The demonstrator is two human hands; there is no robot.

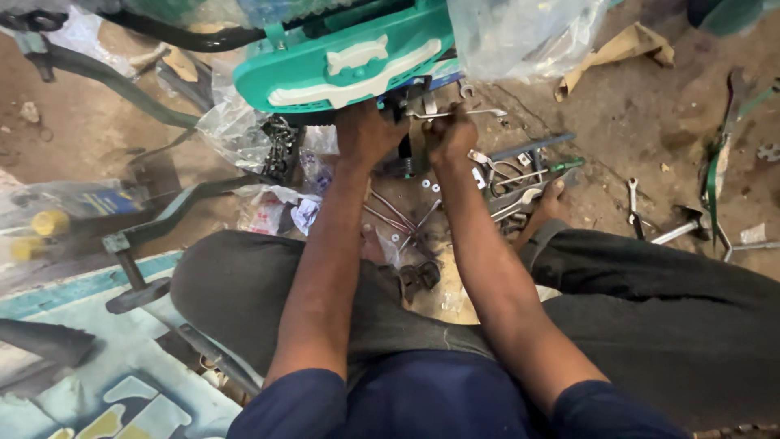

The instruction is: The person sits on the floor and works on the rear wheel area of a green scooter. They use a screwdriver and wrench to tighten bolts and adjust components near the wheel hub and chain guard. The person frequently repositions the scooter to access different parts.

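My left hand [367, 132] reaches under the teal plastic bicycle part [345, 61] and grips the dark metal fitting beneath it. My right hand [452, 130] is closed on a silver spanner [460, 113] that lies level across the same fitting. Both forearms stretch forward over my dark trousers. The fitting itself is mostly hidden by the hands and the teal part.
Loose spanners, a green-handled screwdriver [561, 167] and spokes lie on the dirt floor ahead. A bicycle chain [280, 146] hangs at the left of my hands beside clear plastic wrap [231, 122]. A dark green frame tube [162, 219] crosses left. More tools [682, 223] lie right.
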